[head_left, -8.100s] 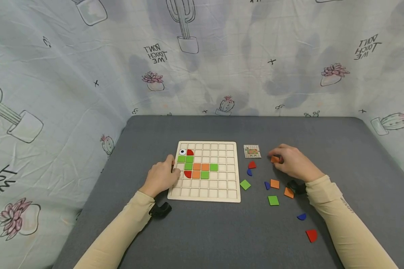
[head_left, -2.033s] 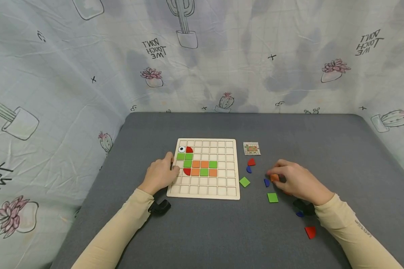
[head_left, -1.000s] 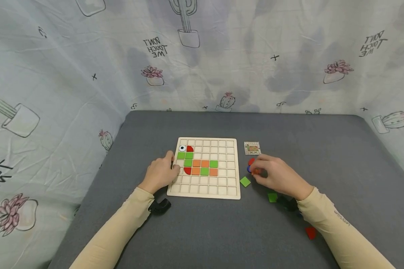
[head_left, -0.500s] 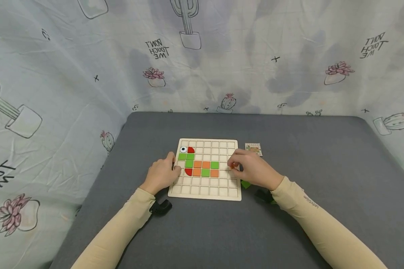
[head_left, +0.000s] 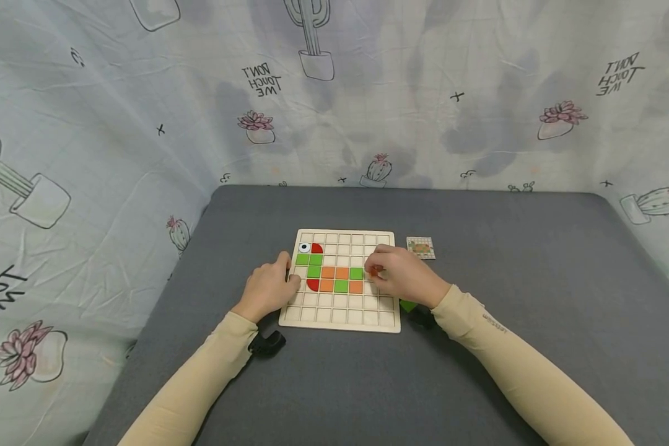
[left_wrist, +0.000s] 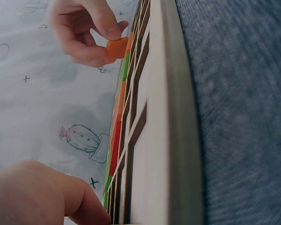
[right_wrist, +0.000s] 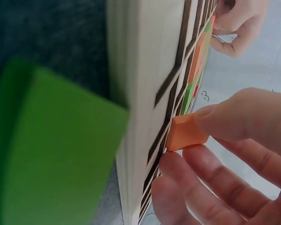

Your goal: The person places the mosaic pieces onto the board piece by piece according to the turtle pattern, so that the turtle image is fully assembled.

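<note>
In the head view a wooden grid board [head_left: 340,316] lies on the table. Red, green and orange tiles and a round eye tile [head_left: 304,248] sit in its cells. My left hand [head_left: 264,288] holds the board's left edge, fingers bent and thumb over the rim. Over the right part of the grid, my right hand [head_left: 406,272] pinches an orange square tile [right_wrist: 187,132] between thumb and fingers. The right wrist view shows that tile tilted, close to the grid beside a placed green tile [right_wrist: 187,97]. Whether it touches the board I cannot tell.
A small pattern card [head_left: 420,248] lies right of the board. A loose green square tile [head_left: 407,305] is by the board's right edge, partly covered by my right hand. Behind the grey table [head_left: 502,229] hangs a cactus-print cloth [head_left: 412,93].
An orange tile has been added to the lower row since the oldest frame. My right hand has picked up another orange tile and carried it left over the board. My left hand stays put.
</note>
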The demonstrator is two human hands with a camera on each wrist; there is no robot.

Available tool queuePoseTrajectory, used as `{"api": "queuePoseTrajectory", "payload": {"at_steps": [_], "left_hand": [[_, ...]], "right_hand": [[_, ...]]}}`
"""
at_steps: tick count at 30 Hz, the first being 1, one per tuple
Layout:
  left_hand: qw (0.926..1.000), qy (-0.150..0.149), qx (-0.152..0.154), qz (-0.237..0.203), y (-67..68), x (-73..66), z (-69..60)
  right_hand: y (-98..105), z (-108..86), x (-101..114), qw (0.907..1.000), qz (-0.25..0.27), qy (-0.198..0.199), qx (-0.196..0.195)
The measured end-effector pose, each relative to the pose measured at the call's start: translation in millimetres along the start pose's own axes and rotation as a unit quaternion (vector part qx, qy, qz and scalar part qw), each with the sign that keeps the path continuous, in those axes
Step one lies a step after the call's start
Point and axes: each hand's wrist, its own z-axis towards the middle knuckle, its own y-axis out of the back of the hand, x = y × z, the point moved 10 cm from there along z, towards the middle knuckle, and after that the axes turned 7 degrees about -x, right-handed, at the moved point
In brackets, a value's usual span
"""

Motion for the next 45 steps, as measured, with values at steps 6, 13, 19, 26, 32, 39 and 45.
{"api": "queuePoseTrajectory", "payload": {"at_steps": [6,13,19,26,32,39,45], "left_hand": [[1.0,0.008,0.002,0.003,0.0,0.4,0.2],[1.0,0.006,0.001,0.001,0.4,-0.6,0.3],[1.0,0.003,0.0,0.001,0.5,-0.6,0.3],[1.0,-0.002,-0.002,0.001,0.9,-1.1,-0.1],[1.0,-0.001,-0.001,0.0,0.6,-0.4,0.4],[1.0,0.001,0.002,0.004,1.1,-0.9,-0.5],[1.0,0.005,0.005,0.001,0.9,-0.7,-1.0]], "right_hand": [[-1.9,1.6,-0.4,0.9999,-0.012,0.002,-0.002],[-2.5,1.0,-0.5,0.9996,-0.028,0.0,-0.005],[-5.6,0.7,1.1,0.9989,-0.046,0.003,0.011],[-6.5,1.0,1.4,0.9985,-0.053,0.002,0.013],[-4.6,-2.6,1.6,0.9985,-0.053,0.004,0.015],[7.2,-16.5,3.7,0.9986,-0.053,-0.006,0.009],[14.8,-31.8,7.4,0.997,-0.072,-0.022,0.017]]}}
